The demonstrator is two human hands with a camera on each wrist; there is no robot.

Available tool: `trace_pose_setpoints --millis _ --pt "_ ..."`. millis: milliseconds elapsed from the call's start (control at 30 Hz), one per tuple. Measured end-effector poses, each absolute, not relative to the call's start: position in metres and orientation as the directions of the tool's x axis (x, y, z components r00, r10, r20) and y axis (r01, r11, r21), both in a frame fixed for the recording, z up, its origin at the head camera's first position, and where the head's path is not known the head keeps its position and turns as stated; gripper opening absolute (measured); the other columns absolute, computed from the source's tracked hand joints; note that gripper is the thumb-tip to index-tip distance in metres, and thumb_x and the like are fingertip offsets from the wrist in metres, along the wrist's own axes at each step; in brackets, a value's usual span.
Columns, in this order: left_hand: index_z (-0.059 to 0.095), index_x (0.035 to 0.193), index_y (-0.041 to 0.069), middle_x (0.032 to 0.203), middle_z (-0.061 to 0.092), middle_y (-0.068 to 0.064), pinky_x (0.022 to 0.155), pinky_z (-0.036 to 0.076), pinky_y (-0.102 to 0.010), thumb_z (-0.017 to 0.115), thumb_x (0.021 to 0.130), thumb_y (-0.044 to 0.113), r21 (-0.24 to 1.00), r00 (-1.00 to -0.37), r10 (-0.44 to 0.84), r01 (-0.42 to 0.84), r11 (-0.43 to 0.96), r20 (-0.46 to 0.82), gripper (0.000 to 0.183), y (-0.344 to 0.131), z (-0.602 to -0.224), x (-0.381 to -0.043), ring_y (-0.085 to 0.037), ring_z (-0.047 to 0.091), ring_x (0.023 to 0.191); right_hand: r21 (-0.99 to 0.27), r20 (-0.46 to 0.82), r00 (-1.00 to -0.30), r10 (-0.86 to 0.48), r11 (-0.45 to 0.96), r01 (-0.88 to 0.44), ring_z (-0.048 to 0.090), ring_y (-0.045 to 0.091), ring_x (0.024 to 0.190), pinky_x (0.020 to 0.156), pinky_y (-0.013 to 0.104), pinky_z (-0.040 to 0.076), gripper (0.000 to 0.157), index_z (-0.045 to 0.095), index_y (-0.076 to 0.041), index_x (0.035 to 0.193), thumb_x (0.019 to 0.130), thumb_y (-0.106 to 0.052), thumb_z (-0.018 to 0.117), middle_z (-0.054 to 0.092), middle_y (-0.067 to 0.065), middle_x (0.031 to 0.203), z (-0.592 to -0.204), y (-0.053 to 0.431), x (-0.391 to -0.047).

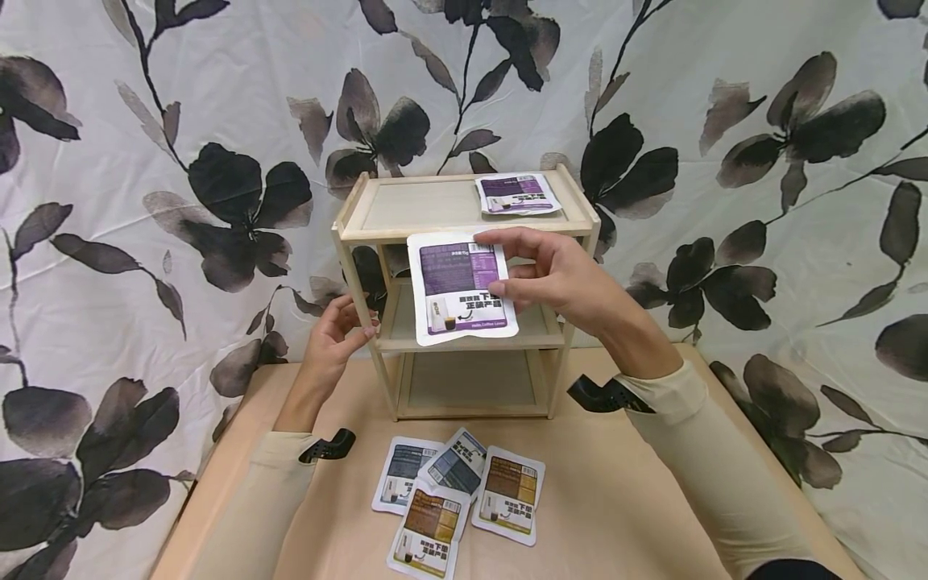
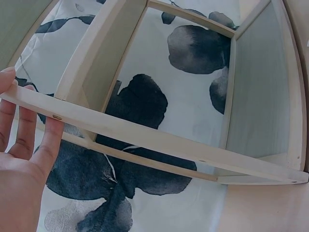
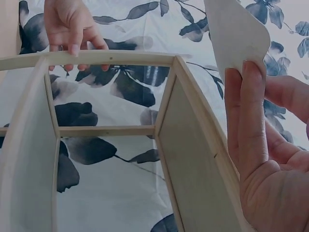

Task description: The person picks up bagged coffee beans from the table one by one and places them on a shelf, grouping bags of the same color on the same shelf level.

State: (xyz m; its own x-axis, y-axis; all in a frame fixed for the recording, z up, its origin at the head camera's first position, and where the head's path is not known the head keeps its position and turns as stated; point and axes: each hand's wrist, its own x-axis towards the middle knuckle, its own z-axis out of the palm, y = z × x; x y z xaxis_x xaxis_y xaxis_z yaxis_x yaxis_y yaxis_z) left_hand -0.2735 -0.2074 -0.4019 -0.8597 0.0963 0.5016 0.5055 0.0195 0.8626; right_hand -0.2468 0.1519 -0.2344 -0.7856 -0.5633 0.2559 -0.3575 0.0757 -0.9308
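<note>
My right hand (image 1: pixel 561 278) pinches a white-edged sachet with a purple label (image 1: pixel 464 288) between thumb and fingers, in front of the wooden shelf rack (image 1: pixel 471 344). From the right wrist camera only the pale back of this sachet (image 3: pixel 236 36) shows. My left hand (image 1: pixel 335 338) holds the rack's left front post (image 2: pixel 130 130), its thumb on one side and fingers on the other. Another purple sachet (image 1: pixel 516 195) lies at the right of the top shelf, perhaps with more beneath it.
On the table (image 1: pixel 609 483) before the rack lie two brown-labelled sachets (image 1: pixel 429 528) and two blue-grey ones (image 1: pixel 457 463), partly overlapping. Behind the rack hangs a white cloth with dark flowers (image 1: pixel 239 217). Lower shelves (image 1: pixel 474 383) sit under the top one.
</note>
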Motion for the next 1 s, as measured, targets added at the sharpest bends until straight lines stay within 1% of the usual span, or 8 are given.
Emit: trace_pose_setpoints --millis 100,200,400,467,667,767,867,1000 --pt "0.053 0.139 0.009 0.120 0.056 -0.031 0.090 0.053 -0.026 0.069 0.092 -0.006 0.863 -0.860 0.095 0.505 0.017 0.501 0.052 -0.207 -0.402 -0.273 -0.029 0.060 0.106 -0.928 0.264 -0.780 -0.568 0.071 -0.365 0.073 0.029 0.099 0.081 0.036 0.061 0.061 0.052 -0.011 0.147 0.091 0.000 0.074 0.059 0.019 0.128 -0.231 0.152 -0.248" --pt "0.053 0.139 0.008 0.120 0.057 -0.029 0.090 0.053 -0.027 0.069 0.092 -0.006 0.863 -0.860 0.096 0.504 0.015 0.501 0.052 -0.207 -0.402 -0.273 -0.027 0.060 0.106 -0.923 0.269 -0.781 -0.564 0.080 -0.376 0.073 0.029 0.098 0.079 0.036 0.061 0.061 0.053 -0.012 0.147 0.091 0.001 0.073 0.058 0.018 0.127 -0.228 0.151 -0.250" --pt "0.053 0.140 0.010 0.119 0.061 -0.021 0.089 0.053 -0.026 0.067 0.092 -0.007 0.867 -0.863 0.099 0.499 0.016 0.495 0.053 -0.208 -0.402 -0.273 -0.022 0.061 0.106 -0.909 0.278 -0.797 -0.537 0.122 -0.399 0.072 0.029 0.098 0.079 0.035 0.061 0.059 0.054 -0.017 0.146 0.092 -0.006 0.075 0.061 0.016 0.124 -0.219 0.148 -0.252" --pt "0.053 0.141 0.010 0.119 0.061 -0.021 0.089 0.053 -0.026 0.067 0.092 -0.007 0.867 -0.863 0.102 0.498 0.011 0.495 0.053 -0.208 -0.403 -0.273 -0.023 0.061 0.107 -0.903 0.285 -0.798 -0.531 0.129 -0.409 0.071 0.029 0.098 0.078 0.035 0.061 0.059 0.054 -0.017 0.146 0.092 -0.007 0.075 0.061 0.016 0.123 -0.216 0.147 -0.254" --pt "0.053 0.141 0.010 0.121 0.056 -0.030 0.089 0.054 -0.026 0.067 0.092 -0.007 0.868 -0.863 0.107 0.497 0.005 0.494 0.054 -0.208 -0.402 -0.274 -0.029 0.060 0.108 -0.907 0.297 -0.800 -0.521 0.109 -0.407 0.070 0.030 0.097 0.076 0.036 0.062 0.058 0.057 -0.016 0.143 0.090 -0.004 0.076 0.059 0.017 0.121 -0.207 0.142 -0.261" --pt "0.053 0.141 0.010 0.121 0.056 -0.029 0.090 0.054 -0.026 0.066 0.093 -0.007 0.868 -0.864 0.108 0.496 0.007 0.492 0.053 -0.208 -0.402 -0.274 -0.030 0.060 0.109 -0.911 0.293 -0.801 -0.522 0.102 -0.400 0.070 0.031 0.098 0.076 0.037 0.062 0.058 0.057 -0.015 0.143 0.089 -0.003 0.076 0.058 0.017 0.122 -0.204 0.141 -0.264" --pt "0.053 0.141 0.010 0.120 0.058 -0.026 0.091 0.053 -0.026 0.066 0.093 -0.007 0.869 -0.865 0.108 0.494 0.020 0.490 0.052 -0.208 -0.402 -0.273 -0.028 0.060 0.108 -0.905 0.296 -0.801 -0.520 0.114 -0.409 0.070 0.031 0.098 0.075 0.038 0.062 0.057 0.058 -0.016 0.142 0.090 -0.004 0.076 0.058 0.016 0.123 -0.201 0.139 -0.268" --pt "0.052 0.141 0.010 0.121 0.057 -0.029 0.091 0.052 -0.026 0.066 0.093 -0.006 0.870 -0.867 0.107 0.492 0.029 0.487 0.052 -0.208 -0.401 -0.272 -0.028 0.060 0.108 -0.907 0.302 -0.801 -0.516 0.103 -0.408 0.068 0.030 0.099 0.075 0.038 0.062 0.055 0.057 -0.014 0.142 0.091 -0.005 0.075 0.059 0.016 0.123 -0.195 0.137 -0.273"
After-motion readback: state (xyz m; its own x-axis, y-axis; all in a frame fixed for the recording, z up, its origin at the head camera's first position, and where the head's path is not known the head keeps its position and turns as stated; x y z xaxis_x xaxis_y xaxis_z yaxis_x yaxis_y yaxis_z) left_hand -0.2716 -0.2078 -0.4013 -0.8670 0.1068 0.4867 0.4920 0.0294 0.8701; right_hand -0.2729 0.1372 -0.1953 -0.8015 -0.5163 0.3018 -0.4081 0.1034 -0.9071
